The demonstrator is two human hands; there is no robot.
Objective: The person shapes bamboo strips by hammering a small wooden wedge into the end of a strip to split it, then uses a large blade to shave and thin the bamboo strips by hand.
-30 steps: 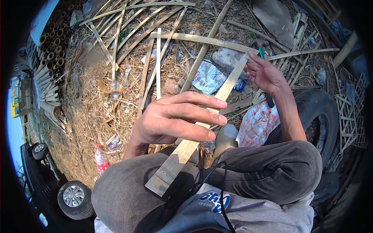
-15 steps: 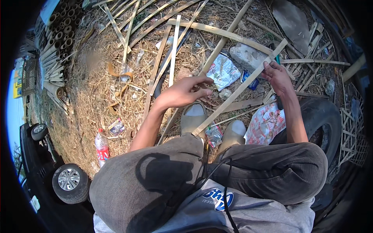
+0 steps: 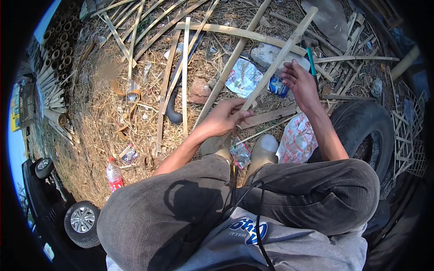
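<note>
- left hand: fingers closed in a pinch on the near end of a bamboo strip.
- strip: held in front of the person, slanting up and right, across the view of a pale stone and a longer curved strip.
- right hand: wide, fingers loosely bent, nothing in it, just beside the strip's right edge. can't tell if it touches.
- shirt: gray, big blue script lettering edged white, smaller pale print next to it.
- plastic bottle: red label, pale lettering, left of the knee.
- white wrapper: crumpled, printed, on the straw behind the strip.
- blue packet: light print, too small to make out, between strip and right hand.
- pink-and-white sheet: patterned, near a black tire.
- green-handled tool: just beyond the right fingertips.
</note>
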